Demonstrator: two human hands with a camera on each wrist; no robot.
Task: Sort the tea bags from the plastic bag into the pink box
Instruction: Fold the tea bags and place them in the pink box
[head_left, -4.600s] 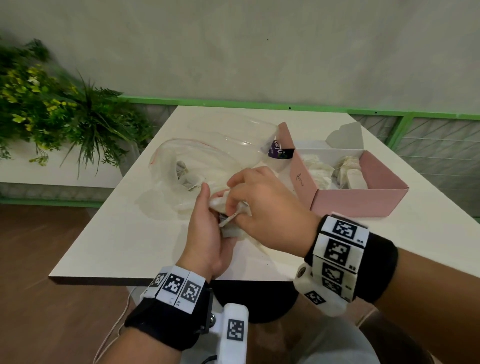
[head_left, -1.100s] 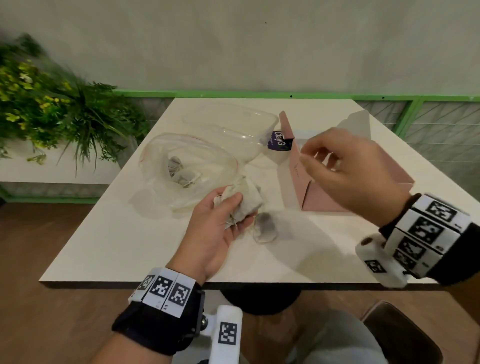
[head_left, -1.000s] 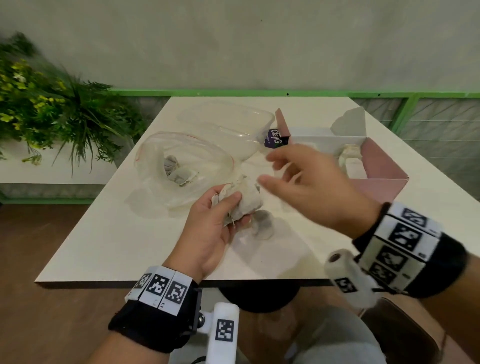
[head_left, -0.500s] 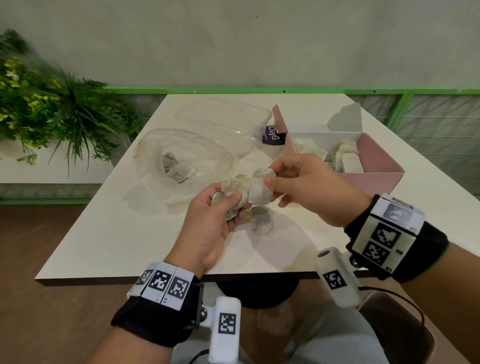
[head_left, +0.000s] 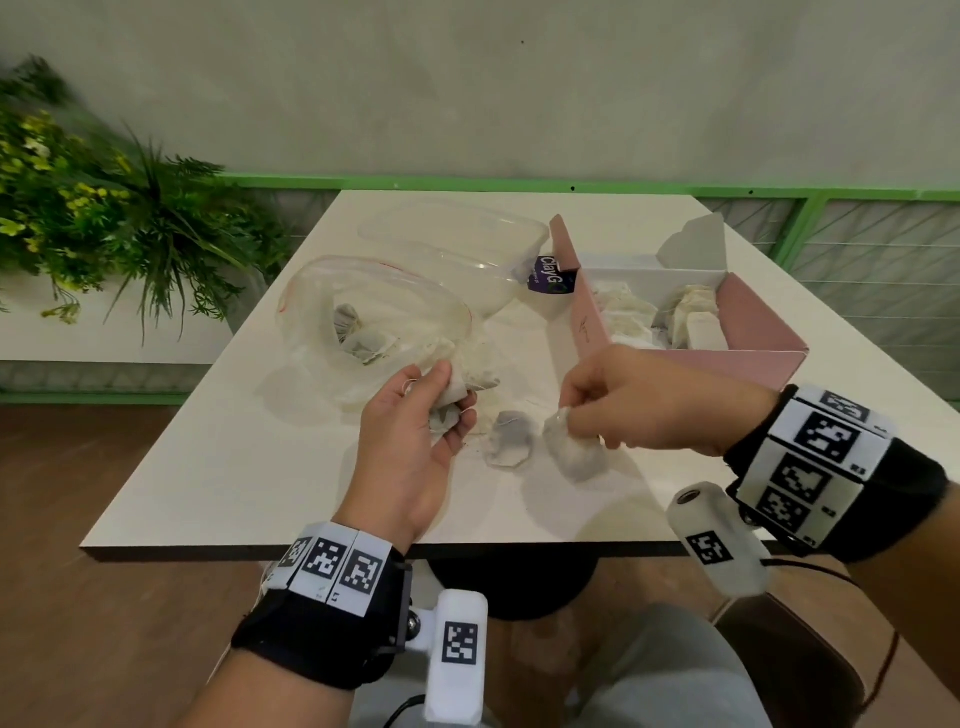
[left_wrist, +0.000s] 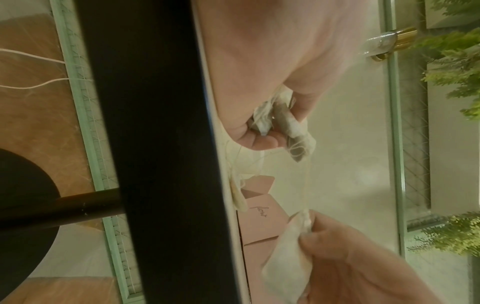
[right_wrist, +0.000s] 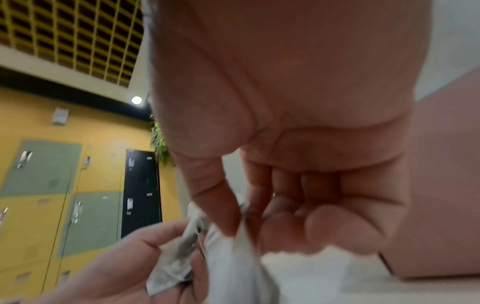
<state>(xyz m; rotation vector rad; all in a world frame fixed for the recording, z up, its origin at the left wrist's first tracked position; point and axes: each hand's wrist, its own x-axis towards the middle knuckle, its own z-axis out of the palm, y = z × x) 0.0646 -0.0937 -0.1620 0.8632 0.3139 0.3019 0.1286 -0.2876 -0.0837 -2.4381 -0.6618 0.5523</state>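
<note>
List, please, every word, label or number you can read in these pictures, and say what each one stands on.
"ClayG": white letters on the purple label beside the pink box.
Handwritten word on the pink box's side: perhaps "flour", too faint to be sure.
Square black-and-white markers on the wristbands: coded patterns with tiny characters beside them, too small to read.

Soft even indoor light; faint shadows under hands on table (head_left: 218, 467); wrist views blurred; head view edges bowed.
</note>
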